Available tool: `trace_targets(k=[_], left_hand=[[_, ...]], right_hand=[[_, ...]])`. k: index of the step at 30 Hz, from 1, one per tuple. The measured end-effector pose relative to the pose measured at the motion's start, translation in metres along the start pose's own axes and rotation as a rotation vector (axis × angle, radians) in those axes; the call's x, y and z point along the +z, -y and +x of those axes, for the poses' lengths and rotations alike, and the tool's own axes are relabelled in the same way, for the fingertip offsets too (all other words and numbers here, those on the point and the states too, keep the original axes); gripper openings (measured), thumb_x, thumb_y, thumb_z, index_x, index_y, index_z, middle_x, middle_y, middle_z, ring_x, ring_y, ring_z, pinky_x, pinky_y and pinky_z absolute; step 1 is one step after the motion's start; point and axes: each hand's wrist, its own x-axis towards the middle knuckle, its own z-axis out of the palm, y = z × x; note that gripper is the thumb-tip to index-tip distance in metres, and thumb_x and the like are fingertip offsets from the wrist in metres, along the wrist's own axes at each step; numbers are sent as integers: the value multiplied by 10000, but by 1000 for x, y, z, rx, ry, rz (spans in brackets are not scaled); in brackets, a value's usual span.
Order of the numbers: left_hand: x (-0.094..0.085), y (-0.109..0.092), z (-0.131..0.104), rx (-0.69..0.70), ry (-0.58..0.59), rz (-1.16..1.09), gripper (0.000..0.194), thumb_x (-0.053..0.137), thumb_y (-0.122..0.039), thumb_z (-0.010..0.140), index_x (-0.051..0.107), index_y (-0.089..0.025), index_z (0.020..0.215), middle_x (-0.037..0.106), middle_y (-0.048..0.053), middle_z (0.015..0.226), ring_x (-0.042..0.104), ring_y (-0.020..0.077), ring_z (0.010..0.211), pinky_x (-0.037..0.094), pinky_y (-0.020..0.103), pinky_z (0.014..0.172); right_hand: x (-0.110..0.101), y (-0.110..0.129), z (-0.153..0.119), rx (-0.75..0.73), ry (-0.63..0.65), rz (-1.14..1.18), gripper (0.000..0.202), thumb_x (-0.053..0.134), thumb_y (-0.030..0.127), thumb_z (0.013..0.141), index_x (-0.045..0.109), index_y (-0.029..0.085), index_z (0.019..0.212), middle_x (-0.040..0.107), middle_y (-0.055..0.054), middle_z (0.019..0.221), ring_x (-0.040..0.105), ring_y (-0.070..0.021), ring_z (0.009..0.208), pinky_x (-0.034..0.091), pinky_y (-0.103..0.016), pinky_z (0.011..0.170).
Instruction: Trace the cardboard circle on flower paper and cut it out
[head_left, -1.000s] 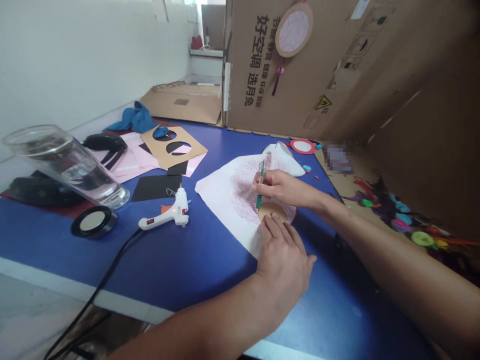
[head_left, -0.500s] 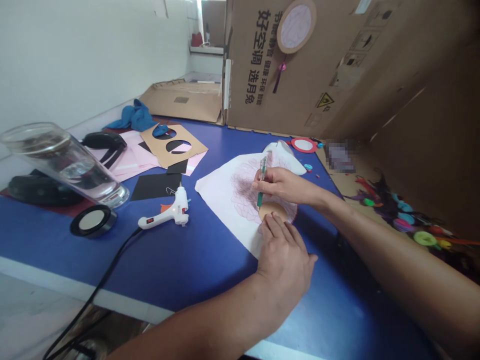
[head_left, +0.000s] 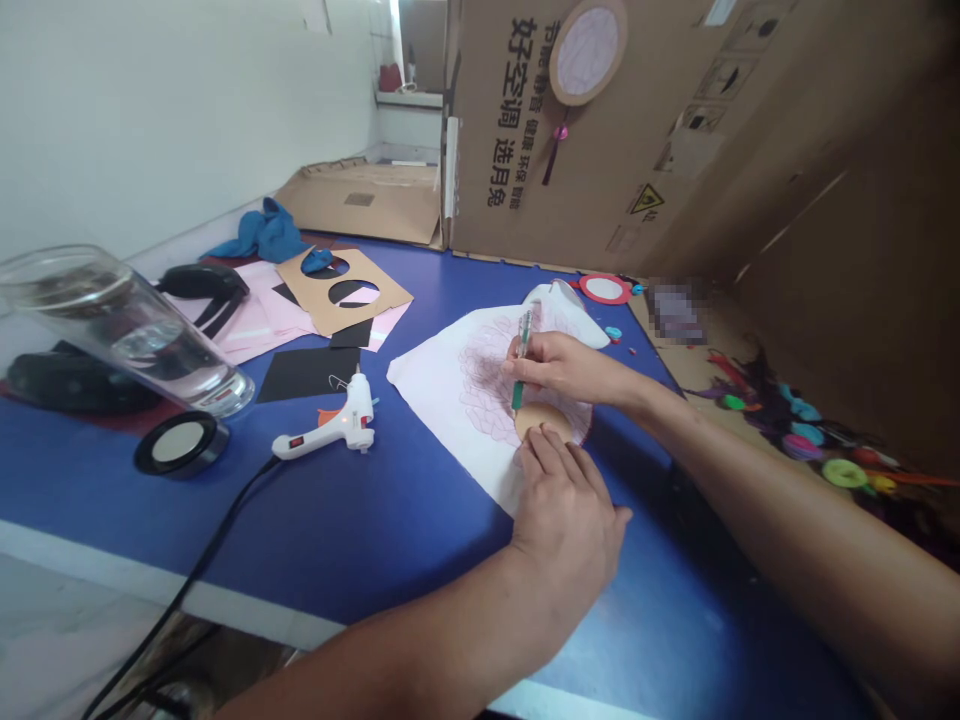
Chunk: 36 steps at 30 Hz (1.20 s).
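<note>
My right hand (head_left: 551, 362) grips a clear and green pen (head_left: 522, 365) between thumb and fingers. The pen's tip meets the left edge of a round brown cardboard disc (head_left: 541, 418). On top of that disc, the fingers of my left hand (head_left: 570, 510) lie flat and press it down, covering its lower part. Beneath both hands spreads a white cloth or paper sheet (head_left: 442, 390) with purplish line patterns. One end of the sheet, at the back right, looks bunched or folded over.
To the left are a white glue gun (head_left: 330, 425) with a black cord, a tilted-looking glass of water (head_left: 142, 335), a black round object (head_left: 181, 443), black paper (head_left: 307, 373) and cardboard with round holes (head_left: 345, 310). A large cardboard box (head_left: 517, 230) stands behind. Colourful pieces (head_left: 806, 435) lie right.
The camera view has shifted slightly, so everything appears a little further left. Both hands, the pen and the disc hold nearly the same positions on the sheet.
</note>
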Motion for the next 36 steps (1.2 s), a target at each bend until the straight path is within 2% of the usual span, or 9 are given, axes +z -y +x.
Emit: trace_targets(k=[8,17,27,33,36], left_hand=[[2,-1,0,-6,-6,-14,828,582,-664,1040,680,35,1473,697,356,1443,669,500,1383,534,596,1120],[-2,-1,0,-18,24,-51,817,601,-647,1041,673,39,1480,689,366,1449,657,510,1389,535,604,1109],[-2,-1,0,-16,34,-38,844,592,-655,1043,660,64,1479,673,389,1451,650,519,1396,536,597,1112],[-1,-1,1,-19,30,5,811,587,-680,1034,689,-15,1487,715,325,1440,664,498,1384,547,611,1088],[-2,-1,1,-21,42,-12,818,597,-673,1032,678,-3,1494,707,329,1449,656,500,1397,541,614,1107]], right_hand=[[-4,-5,0,25,-31,-1,433,617,574,1010,570,220,766,422,55,651,365,-139,618,311,-310,591],[-7,-9,0,41,-68,-2,390,613,519,999,597,215,755,535,36,639,425,-139,603,322,-305,594],[-10,-9,-3,73,-99,9,384,625,511,996,586,222,745,531,43,594,398,-130,563,305,-307,571],[-12,-11,-3,65,-144,-12,401,630,523,987,580,226,723,548,30,615,420,-138,578,317,-314,578],[-11,-11,-4,65,-144,-1,404,635,541,990,585,228,739,552,31,625,406,-134,565,311,-314,568]])
